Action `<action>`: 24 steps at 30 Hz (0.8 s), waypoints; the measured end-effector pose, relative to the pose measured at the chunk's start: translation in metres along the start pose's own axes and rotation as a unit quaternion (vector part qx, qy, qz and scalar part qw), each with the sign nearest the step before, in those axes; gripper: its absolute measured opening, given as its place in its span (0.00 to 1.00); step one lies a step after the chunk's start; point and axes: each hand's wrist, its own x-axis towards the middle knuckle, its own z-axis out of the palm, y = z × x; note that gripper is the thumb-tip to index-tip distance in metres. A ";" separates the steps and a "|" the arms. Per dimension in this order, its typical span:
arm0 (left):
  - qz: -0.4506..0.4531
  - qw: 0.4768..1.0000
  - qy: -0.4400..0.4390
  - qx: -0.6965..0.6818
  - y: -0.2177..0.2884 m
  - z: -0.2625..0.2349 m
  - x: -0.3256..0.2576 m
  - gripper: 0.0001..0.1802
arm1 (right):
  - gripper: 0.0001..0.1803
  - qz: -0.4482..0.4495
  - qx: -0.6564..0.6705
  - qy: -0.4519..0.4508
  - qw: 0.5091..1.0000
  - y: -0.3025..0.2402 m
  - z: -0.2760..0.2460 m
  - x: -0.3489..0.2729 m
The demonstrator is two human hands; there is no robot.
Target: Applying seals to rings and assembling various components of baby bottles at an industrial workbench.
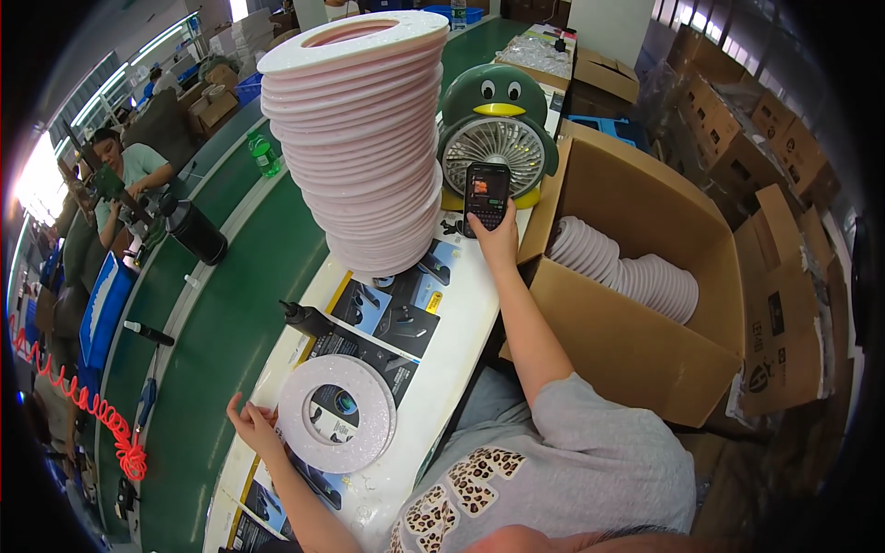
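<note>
A dark smartphone (pixel 488 189) with a lit screen is in my right hand (pixel 498 238), held upright before the penguin-shaped fan (pixel 495 138). My left hand (pixel 255 428) is at the table's left side, fingers apart and holding nothing. Beside it lie white foam-like rings (pixel 300 415), at least two, slightly offset on each other. A tall, leaning stack of similar rings (pixel 355 157) rises farther back on the table. A black squeeze bottle (pixel 307 319) with a narrow tip is between the stack and the low rings.
On my right, an open cardboard box (pixel 627 341) holds more rings (pixel 636 272). A green conveyor belt (pixel 230 286) runs along the left, with a dark bottle (pixel 195 232) and a marker (pixel 148 333) there. A coiled red hose (pixel 101 415) hangs beyond. Another person (pixel 138 170) sits across.
</note>
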 end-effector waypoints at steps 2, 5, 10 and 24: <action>0.004 1.000 -0.002 -0.005 0.000 0.001 0.000 0.13 | 0.43 0.012 -0.004 -0.002 1.000 0.000 -0.001 0.002; -0.001 1.000 -0.001 -0.001 0.001 0.001 0.000 0.14 | 0.43 0.032 -0.004 -0.012 0.999 -0.002 -0.001 0.003; -0.003 1.000 0.001 0.006 0.004 0.003 -0.002 0.14 | 0.54 -0.011 0.016 -0.003 1.000 -0.008 -0.008 -0.002; 0.001 1.000 0.002 -0.001 0.000 0.002 -0.001 0.14 | 0.69 0.004 -0.051 -0.039 0.998 -0.019 -0.008 -0.002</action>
